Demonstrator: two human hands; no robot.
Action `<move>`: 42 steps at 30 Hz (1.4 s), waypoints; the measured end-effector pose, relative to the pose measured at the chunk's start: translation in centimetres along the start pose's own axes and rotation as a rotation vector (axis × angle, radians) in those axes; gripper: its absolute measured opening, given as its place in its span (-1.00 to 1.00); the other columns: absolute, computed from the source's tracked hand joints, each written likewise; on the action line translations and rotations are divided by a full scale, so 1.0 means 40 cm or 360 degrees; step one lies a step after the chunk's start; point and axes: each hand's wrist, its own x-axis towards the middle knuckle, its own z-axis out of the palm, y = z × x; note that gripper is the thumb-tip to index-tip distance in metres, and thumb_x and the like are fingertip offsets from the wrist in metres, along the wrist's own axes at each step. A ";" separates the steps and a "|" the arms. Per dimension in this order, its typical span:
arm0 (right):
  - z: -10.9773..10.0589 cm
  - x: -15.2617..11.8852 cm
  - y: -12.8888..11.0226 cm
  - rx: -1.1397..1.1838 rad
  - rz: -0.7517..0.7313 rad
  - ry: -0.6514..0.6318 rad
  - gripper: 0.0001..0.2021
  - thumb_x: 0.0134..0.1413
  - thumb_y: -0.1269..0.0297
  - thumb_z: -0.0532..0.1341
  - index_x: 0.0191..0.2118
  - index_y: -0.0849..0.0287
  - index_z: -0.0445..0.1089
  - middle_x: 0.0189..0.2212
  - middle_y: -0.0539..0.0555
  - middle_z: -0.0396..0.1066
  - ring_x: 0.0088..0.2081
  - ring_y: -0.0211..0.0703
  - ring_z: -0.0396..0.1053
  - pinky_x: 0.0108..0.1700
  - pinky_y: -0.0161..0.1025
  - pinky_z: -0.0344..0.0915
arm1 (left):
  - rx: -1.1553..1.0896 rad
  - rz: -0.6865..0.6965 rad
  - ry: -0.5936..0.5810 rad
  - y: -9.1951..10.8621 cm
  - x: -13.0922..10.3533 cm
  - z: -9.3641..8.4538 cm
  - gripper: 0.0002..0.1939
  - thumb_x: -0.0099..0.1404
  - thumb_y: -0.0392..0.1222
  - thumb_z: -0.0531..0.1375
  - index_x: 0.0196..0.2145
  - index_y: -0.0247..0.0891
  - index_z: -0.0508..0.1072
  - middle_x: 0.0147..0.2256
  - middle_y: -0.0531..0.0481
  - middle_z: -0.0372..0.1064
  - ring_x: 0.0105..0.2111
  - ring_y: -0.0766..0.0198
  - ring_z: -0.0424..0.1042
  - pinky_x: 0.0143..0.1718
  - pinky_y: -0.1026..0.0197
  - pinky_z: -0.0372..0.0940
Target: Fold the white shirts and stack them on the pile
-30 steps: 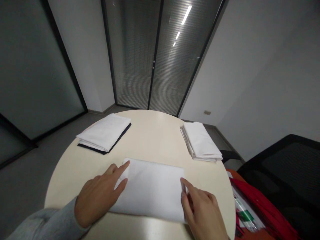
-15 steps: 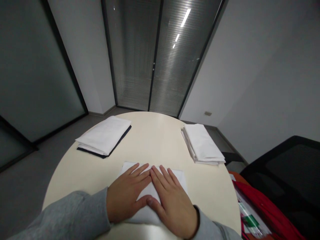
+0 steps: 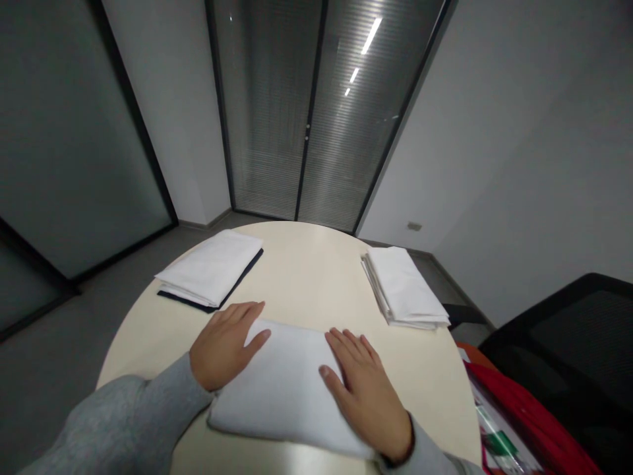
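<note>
A folded white cloth (image 3: 289,389) lies flat on the table near its front edge. At the cloth's left edge is my left hand (image 3: 225,346), fingers extended and thumb apart, holding nothing. My right hand (image 3: 363,392) rests on the right part of the cloth with its fingers stretched out and thumb spread. Farther off to the left, a folded white cloth (image 3: 215,264) sits on a dark folded piece (image 3: 240,280). A stack of folded white cloths (image 3: 405,287) lies at the right side of the table.
The round cream table (image 3: 311,277) has its curved edge near both side stacks. On the right stand a black mesh chair (image 3: 583,343) and a red item (image 3: 534,409) with plastic-wrapped things beside it. Behind are glass doors (image 3: 316,119).
My hands have moved apart from the middle of the white cloth, the left one to its left edge and the right one to the right, baring its surface.
</note>
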 end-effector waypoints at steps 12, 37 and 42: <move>-0.134 0.052 -0.025 -0.0406 -0.0047 -0.0270 -0.59 0.38 -0.09 0.13 -0.14 0.14 0.55 -0.20 0.18 0.56 -0.12 0.11 0.52 -0.05 -0.01 0.31 | -0.0414 0.0135 -0.0239 -0.004 0.009 -0.018 -0.63 0.49 0.13 0.08 -0.13 -0.16 0.54 -0.18 -0.07 0.49 -0.09 0.04 0.41 0.03 -0.03 0.25; -0.260 0.100 0.021 0.1462 0.0418 -0.0683 -0.64 -0.12 0.17 0.49 -0.17 0.12 0.48 -0.31 -0.02 0.59 -0.35 -0.16 0.56 -0.30 -0.29 0.50 | -0.0939 0.0002 0.0412 -0.034 0.020 -0.058 -0.53 0.53 0.20 -0.08 -0.10 -0.14 0.47 -0.04 -0.12 0.44 0.06 0.05 0.42 0.19 0.00 0.31; -0.460 0.160 0.158 0.1619 0.0667 -0.0198 -0.47 0.00 0.22 0.47 0.10 0.13 0.38 -0.16 0.15 0.61 -0.24 0.00 0.62 -0.26 -0.13 0.55 | -0.0898 0.0101 0.0308 -0.019 0.016 -0.048 -0.64 0.53 0.12 -0.02 -0.08 -0.10 0.47 -0.04 -0.07 0.45 0.05 0.10 0.43 0.17 0.09 0.35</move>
